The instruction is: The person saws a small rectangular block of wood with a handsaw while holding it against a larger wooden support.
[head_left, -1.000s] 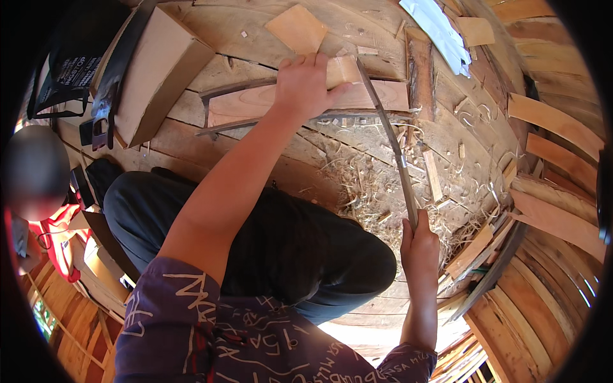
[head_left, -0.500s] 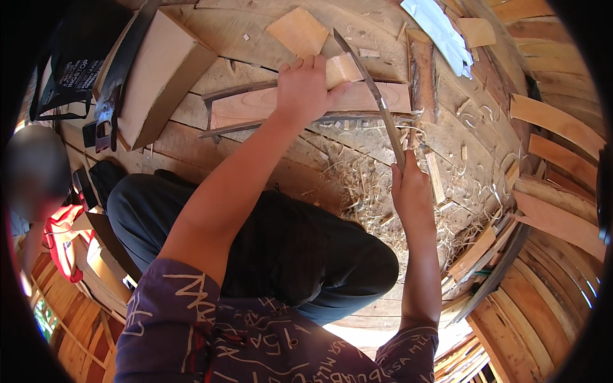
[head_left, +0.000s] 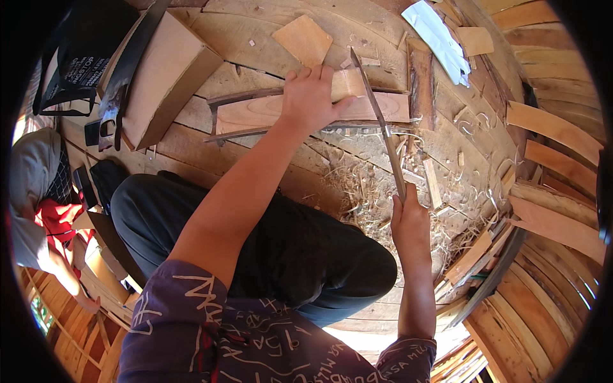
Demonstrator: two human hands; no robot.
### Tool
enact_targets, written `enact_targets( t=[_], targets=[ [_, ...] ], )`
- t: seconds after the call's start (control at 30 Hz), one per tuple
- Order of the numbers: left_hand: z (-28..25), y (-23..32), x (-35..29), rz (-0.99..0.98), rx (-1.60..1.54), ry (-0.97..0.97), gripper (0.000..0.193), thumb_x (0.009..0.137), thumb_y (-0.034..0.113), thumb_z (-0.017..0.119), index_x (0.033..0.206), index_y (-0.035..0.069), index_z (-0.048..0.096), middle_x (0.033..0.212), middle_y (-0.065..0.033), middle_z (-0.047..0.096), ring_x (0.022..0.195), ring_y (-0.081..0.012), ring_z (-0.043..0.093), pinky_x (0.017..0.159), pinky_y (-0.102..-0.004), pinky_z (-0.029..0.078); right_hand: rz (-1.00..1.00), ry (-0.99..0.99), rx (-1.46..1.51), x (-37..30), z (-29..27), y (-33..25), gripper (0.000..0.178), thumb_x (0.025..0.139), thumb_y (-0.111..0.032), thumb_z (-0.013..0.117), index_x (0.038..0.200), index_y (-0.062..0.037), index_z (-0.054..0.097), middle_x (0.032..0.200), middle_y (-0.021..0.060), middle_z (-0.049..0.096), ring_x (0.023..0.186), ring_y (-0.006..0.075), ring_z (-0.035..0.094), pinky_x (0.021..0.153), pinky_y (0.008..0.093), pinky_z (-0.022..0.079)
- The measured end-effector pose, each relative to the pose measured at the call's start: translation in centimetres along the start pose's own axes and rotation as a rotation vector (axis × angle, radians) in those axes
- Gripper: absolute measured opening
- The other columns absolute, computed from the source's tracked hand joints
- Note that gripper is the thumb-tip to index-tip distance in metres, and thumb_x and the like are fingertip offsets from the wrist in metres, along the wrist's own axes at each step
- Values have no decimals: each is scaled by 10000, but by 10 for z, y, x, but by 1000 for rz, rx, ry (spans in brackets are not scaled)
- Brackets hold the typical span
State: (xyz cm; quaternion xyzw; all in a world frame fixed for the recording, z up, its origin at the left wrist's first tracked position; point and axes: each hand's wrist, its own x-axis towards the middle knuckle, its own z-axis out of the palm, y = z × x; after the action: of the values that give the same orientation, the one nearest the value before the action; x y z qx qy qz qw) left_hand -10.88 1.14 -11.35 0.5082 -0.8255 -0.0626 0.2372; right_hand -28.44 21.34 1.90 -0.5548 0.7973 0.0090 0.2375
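My left hand (head_left: 311,99) is closed over a small pale wood block (head_left: 348,83), pressing it down on a reddish wood plank (head_left: 249,115). The block's right end sticks out past my thumb. My right hand (head_left: 410,220) grips the long handle of a slim knife (head_left: 375,102). Its blade slants up and to the left, lying beside the block's right end; I cannot tell whether it touches the wood. The plank rests on a darker, rough-edged board, much of which it hides.
Curled wood shavings (head_left: 364,191) litter the floorboards right of my knees. A handsaw (head_left: 118,96) leans by a cardboard box (head_left: 172,83) at left. A square wood piece (head_left: 303,39) and a pale blue packet (head_left: 437,41) lie beyond. Another person's arm (head_left: 67,277) shows at far left.
The knife and my right hand have shifted slightly toward me, and the blade has moved down along the block's end. The other person at left has changed posture, with an arm now reaching down.
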Motion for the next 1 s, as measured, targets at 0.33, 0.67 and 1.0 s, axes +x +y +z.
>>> enact_targets(
  t=[0.33, 0.67, 1.0],
  targets=[
    [4, -4, 5, -13, 1, -38, 608, 796, 601, 647, 950, 16, 594, 848, -122, 662, 747, -294, 650, 712, -428, 445, 41, 35, 82, 10, 27, 9, 143, 973, -152, 532, 1062, -60, 469, 640, 245, 612, 615, 452, 629, 509, 539, 486],
    [2, -4, 7, -38, -19, -122, 627, 803, 611, 633, 980, 10, 604, 879, -150, 680, 806, -312, 668, 757, -448, 455, -4, 36, 152, 10, 28, 19, 155, 972, -148, 543, 1069, -43, 483, 639, 251, 604, 606, 454, 620, 485, 529, 461],
    [6, -9, 17, -152, 32, -227, 638, 813, 617, 617, 986, 4, 601, 861, -153, 681, 833, -312, 674, 773, -455, 471, -54, 145, 171, 18, 58, 33, 148, 968, -133, 554, 1074, -40, 509, 646, 242, 607, 599, 444, 624, 488, 509, 466]
  ],
)
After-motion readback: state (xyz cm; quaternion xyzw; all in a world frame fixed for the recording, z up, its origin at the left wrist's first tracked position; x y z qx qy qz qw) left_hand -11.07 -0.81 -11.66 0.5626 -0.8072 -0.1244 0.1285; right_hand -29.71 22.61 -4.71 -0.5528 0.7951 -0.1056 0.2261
